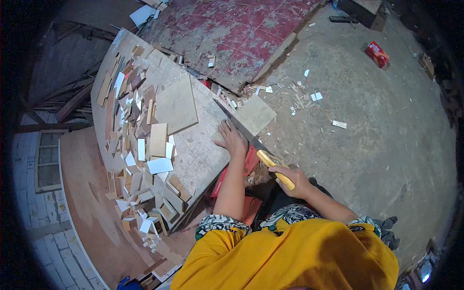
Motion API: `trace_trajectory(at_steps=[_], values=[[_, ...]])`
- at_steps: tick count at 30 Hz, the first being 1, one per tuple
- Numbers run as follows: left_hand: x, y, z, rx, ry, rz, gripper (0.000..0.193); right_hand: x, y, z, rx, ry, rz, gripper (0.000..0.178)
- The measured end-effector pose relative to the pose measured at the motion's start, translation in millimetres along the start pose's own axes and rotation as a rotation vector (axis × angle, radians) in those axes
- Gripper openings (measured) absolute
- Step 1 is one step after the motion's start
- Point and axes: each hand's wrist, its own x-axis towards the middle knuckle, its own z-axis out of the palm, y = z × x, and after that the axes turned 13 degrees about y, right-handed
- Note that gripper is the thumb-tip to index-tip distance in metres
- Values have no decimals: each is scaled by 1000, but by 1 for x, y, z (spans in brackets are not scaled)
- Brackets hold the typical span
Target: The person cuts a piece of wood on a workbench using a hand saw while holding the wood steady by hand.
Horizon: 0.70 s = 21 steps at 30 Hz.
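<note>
My right hand (296, 182) is wrapped round the yellow handle (286, 179) of a handsaw. The dark saw blade (249, 135) runs up and to the left from it, along the edge of the worktable (195, 145). My left hand (233, 139) lies on the tabletop just left of the blade, fingers stretched out, holding nothing. A flat, pale square board (257, 115) shows on the blade's right side, past the table edge. I cannot tell whether it continues under my left hand.
A large thin wooden panel (175, 106) lies on the table. Many wood and white offcuts (158, 140) are heaped along its left side. Small scraps (300, 96) litter the concrete floor (377, 135), with a red box (377, 54) farther right. A raised red-tiled floor (232, 34) is beyond.
</note>
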Motion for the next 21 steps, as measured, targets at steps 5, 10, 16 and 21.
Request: trace_trajectory(at_steps=[5, 10, 16, 21], values=[[-1, 12, -1, -12, 117, -61, 59, -11, -5, 1, 23, 3, 7, 46], [-2, 6, 11, -60, 183, -37, 59, -16, -3, 3, -59, 12, -34, 50], [5, -1, 20, -119, 258, 71, 60, -16, -1, 8, -96, 10, -43, 50], [10, 7, 8, -51, 218, 39, 56, -6, 2, 14, -1, 112, -34, 47]])
